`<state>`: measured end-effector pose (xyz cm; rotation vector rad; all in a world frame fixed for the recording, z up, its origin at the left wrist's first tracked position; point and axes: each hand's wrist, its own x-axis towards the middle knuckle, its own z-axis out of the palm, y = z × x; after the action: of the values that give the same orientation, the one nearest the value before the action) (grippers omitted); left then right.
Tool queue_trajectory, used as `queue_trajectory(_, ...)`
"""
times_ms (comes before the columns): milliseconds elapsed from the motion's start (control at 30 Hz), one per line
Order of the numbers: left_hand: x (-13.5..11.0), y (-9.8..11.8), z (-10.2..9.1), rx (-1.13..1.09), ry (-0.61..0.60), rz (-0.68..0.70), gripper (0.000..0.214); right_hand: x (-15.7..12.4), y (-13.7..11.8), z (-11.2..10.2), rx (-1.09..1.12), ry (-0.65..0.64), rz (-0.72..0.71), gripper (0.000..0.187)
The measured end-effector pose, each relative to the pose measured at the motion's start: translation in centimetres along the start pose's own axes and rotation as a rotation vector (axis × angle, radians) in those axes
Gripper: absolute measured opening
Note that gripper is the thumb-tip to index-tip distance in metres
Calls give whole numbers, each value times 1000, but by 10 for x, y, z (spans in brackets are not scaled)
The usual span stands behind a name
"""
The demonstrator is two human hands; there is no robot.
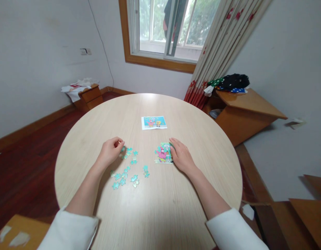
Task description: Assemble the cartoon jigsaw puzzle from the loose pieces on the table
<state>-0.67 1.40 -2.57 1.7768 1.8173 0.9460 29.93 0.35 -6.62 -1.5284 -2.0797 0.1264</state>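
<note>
My left hand (pixel 110 148) is over the left part of the table, its fingers curled and thumb and fingertips pinched together. Whatever may be between them is too small to make out. Right beside it lie loose turquoise jigsaw pieces (pixel 133 161), with more loose pieces (pixel 123 181) spread nearer to me. My right hand (pixel 183 155) rests with fingers extended along the right edge of a partly joined jigsaw puzzle (pixel 162 154), covering some of that side. The joined part shows a pink starfish figure and a pale blue-green figure.
Beyond the hands, a printed reference picture (pixel 157 123) lies flat on the round wooden table (pixel 155 218). A tilted wooden cabinet (pixel 243 114) with cloths on top stands past the table's right edge. At the far left is a small drawer unit (pixel 91 97).
</note>
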Motion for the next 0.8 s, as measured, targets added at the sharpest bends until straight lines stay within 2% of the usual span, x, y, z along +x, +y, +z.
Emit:
queue_trajectory(167, 0, 0, -1, -2, -14, 0, 20, 1, 5, -1, 46, 34, 19, 45)
queue_trajectory(533, -1, 2, -5, 7, 32, -40, 23, 0, 8, 2, -19, -69, 87, 49)
queue_trajectory(800, 5, -8, -3, -106, 57, -77, 24, -2, 6, 3, -26, -98, 78, 48)
